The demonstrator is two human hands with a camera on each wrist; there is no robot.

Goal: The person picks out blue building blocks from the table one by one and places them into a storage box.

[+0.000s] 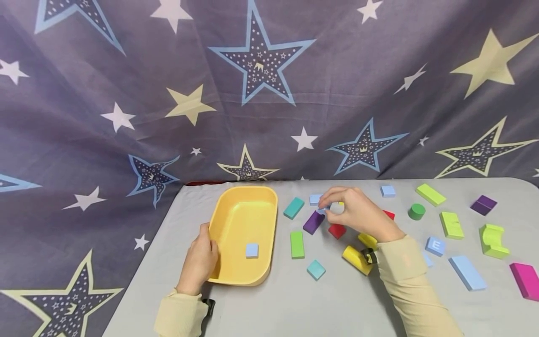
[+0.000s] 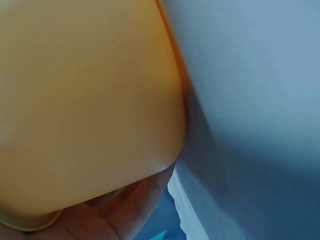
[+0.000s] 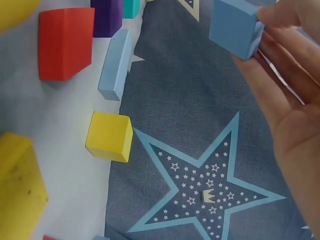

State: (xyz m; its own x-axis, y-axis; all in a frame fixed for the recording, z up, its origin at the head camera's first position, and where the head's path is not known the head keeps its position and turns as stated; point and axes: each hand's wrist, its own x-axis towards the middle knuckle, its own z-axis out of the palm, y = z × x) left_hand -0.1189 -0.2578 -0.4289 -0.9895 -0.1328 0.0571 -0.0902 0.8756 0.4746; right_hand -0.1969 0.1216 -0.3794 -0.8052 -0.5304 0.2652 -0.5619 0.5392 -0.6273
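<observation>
My left hand [image 1: 198, 258] grips the left side of a yellow plastic tub [image 1: 236, 217], thumb inside the rim. In the left wrist view the tub's outer wall [image 2: 90, 100] fills much of the frame, with fingers against its underside. One light blue square block [image 1: 251, 251] lies in the tub. Over the scattered blocks, my right hand [image 1: 360, 213] pinches a light blue block [image 3: 232, 30] between thumb and fingertips, raised off the table. Below and around that hand are a purple block [image 1: 313, 222], a red block [image 1: 337, 230] and another light blue block [image 1: 315, 199].
On the grey-covered table [image 1: 269, 309], teal blocks [image 1: 294, 208], a green block [image 1: 297, 245] and a yellow cylinder [image 1: 356, 260] lie between tub and right arm. More blocks spread rightward, among them a green cylinder [image 1: 417, 211] and a magenta block [image 1: 526, 281]. A star-patterned curtain [image 1: 269, 117] hangs behind.
</observation>
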